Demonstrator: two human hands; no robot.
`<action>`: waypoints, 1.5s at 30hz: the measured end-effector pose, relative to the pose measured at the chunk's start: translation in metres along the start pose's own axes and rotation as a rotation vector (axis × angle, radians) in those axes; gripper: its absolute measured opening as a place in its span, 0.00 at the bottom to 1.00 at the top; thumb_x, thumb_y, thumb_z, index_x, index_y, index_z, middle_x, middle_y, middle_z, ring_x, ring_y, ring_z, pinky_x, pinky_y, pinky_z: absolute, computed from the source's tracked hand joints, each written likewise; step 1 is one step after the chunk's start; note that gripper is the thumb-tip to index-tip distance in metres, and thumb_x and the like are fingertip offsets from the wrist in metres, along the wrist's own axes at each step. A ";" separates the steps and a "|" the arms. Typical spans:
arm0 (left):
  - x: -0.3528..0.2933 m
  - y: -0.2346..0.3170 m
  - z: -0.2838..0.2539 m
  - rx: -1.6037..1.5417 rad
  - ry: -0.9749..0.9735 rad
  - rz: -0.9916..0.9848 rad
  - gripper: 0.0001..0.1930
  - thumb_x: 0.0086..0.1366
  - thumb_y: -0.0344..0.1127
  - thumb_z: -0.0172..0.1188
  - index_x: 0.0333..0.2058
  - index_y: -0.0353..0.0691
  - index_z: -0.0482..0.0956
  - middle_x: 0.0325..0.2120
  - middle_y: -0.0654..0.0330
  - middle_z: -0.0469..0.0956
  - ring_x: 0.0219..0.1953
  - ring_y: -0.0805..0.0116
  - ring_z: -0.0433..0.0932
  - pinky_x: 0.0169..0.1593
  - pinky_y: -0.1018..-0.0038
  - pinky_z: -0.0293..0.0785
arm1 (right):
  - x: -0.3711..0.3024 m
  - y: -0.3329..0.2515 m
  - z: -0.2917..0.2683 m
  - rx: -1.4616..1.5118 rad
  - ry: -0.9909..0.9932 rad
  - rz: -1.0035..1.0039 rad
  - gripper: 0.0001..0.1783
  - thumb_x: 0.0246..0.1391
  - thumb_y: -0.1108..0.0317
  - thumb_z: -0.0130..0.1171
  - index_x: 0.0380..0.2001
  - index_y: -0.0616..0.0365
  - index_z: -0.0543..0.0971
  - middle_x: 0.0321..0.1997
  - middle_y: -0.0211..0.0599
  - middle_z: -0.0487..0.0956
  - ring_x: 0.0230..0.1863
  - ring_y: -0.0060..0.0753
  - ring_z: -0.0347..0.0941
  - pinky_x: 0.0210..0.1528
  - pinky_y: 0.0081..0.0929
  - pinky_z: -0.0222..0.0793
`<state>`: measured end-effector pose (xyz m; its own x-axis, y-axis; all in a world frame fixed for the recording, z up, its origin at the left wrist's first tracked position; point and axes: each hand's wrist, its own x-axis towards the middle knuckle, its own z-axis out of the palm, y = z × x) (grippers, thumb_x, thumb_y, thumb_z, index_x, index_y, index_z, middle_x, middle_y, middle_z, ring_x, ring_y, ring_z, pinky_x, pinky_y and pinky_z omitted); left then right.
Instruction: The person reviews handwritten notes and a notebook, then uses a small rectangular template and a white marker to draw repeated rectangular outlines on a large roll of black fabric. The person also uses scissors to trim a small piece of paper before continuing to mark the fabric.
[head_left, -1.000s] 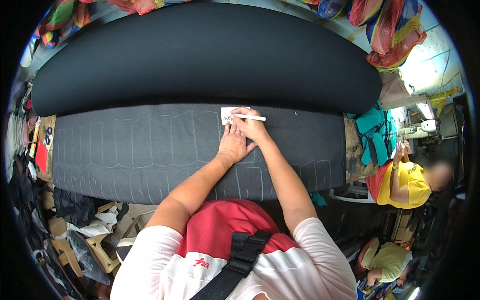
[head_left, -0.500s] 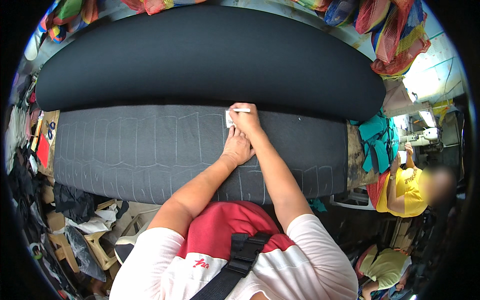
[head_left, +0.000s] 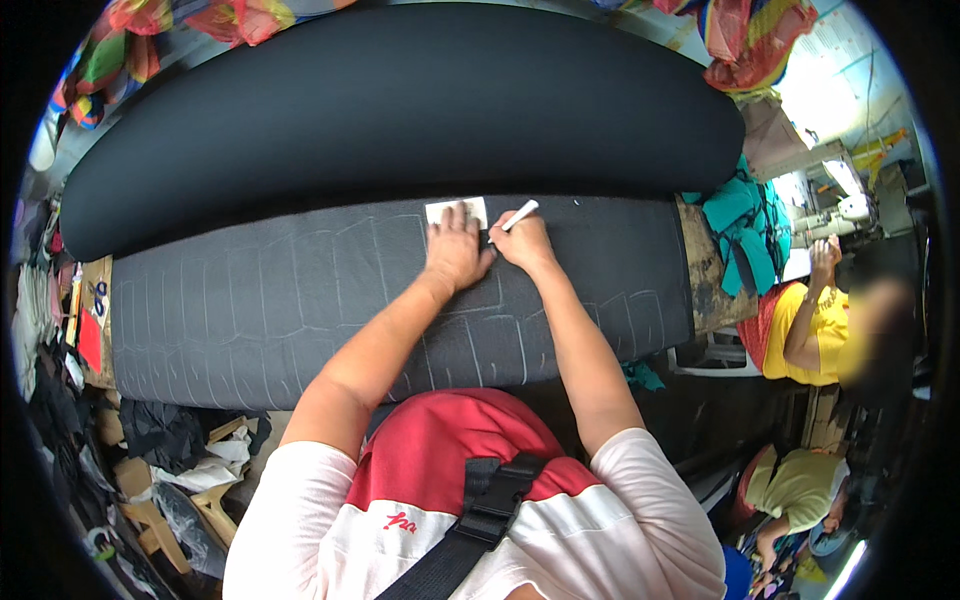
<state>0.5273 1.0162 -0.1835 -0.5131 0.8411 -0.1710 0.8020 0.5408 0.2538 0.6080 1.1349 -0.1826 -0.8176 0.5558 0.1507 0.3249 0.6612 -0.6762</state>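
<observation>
Dark grey fabric [head_left: 270,270] covers the table before me, marked with rows of pale outlines. On its far part lies a small white card [head_left: 434,214]. My left hand [head_left: 457,250] rests flat over this card, fingers stretched out and pressing it to the cloth. Just to its right, my right hand [head_left: 524,240] grips a white pen [head_left: 521,214]. The pen's lower end is at the fabric beside the card's right edge, and its white upper end sticks up past the fingers.
A thick black fabric roll [head_left: 400,100] spans the table's far side. Teal fabric pieces [head_left: 745,230] lie at the right end. A person in yellow [head_left: 810,335] sits by a sewing machine [head_left: 835,220]. Scissors [head_left: 101,296] and a red flat item [head_left: 90,342] lie left.
My left hand has moved up onto the card, fingers now flat over it. My right hand has gone from the card's top to its right side, still with the pen. The view has shifted slightly.
</observation>
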 end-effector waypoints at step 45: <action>-0.096 0.096 0.079 -0.116 0.051 0.436 0.39 0.61 0.53 0.49 0.59 0.24 0.54 0.62 0.40 0.52 0.66 0.47 0.46 0.64 0.49 0.42 | -0.089 0.041 -0.047 0.614 0.049 0.268 0.10 0.50 0.74 0.56 0.34 0.70 0.78 0.28 0.41 0.80 0.30 0.23 0.76 0.33 0.19 0.72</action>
<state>0.6777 0.9866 -0.2179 -0.1517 0.9882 0.0224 0.9085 0.1305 0.3969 0.7164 1.1369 -0.1896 -0.7194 0.6923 -0.0566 0.1722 0.0987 -0.9801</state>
